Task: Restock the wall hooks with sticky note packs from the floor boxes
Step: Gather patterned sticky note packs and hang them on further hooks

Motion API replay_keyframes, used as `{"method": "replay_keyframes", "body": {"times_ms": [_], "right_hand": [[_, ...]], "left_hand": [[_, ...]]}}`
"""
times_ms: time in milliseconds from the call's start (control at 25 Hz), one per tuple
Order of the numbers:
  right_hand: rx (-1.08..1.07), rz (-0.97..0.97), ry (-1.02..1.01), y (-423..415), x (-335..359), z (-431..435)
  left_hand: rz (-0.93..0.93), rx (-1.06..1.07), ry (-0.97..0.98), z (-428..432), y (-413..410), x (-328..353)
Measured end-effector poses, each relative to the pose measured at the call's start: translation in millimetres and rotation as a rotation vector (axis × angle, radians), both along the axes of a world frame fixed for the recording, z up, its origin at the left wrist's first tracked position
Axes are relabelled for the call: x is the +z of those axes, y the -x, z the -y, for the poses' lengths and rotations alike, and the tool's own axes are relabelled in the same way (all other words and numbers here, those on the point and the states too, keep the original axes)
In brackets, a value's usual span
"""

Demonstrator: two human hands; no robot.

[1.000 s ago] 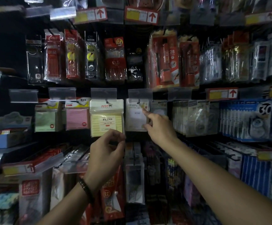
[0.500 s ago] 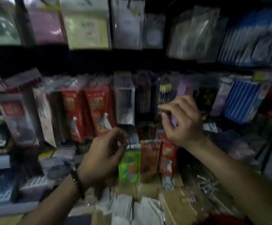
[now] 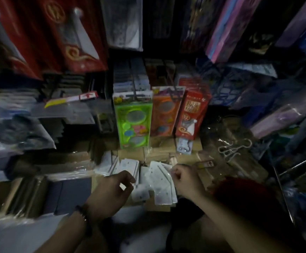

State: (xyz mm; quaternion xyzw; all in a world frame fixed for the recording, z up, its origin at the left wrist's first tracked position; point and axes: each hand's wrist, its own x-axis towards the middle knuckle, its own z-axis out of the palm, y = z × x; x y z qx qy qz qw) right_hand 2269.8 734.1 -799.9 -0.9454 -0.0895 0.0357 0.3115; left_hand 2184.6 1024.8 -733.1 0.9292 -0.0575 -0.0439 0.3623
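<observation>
Down at the floor box now, dim and blurry. The sticky note packs lie in a loose white heap in the box, at six o'clock from the hanging green pack. The left hand comes in from seven o'clock, fingers curled, thumb at the heap's edge. The right hand sits at three o'clock, knuckles bunched over the top pack. I cannot tell whether either hand actually has a pack.

The danger, as I judge it, is that these glossy sleeves overlap, so a hasty pinch could drag up two or scatter the pile. A quick lift toward twelve o'clock could also clip the green pack or the orange pack just above.
</observation>
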Motion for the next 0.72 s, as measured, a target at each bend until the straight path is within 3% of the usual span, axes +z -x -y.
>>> {"method": "replay_keyframes", "body": {"times_ms": [160,240,360,480,720], "right_hand": [[0.036,-0.388,0.319,-30,-69,-14],[0.004,-0.467,0.429,-44,-96,-20],[-0.175,-0.471,0.511,-47,-136,-31],[-0.388,-0.388,0.471,-30,-176,-51],[-0.536,-0.284,0.534,-12,-213,-82]], "left_hand": [[-0.115,0.067,-0.019,-2,-28,-58],[-0.143,0.077,-0.013,4,-40,-77],[-0.190,0.095,0.033,15,-49,-96],[-0.214,0.032,0.027,14,-51,-106],[-0.257,0.008,0.027,13,-51,-114]]}}
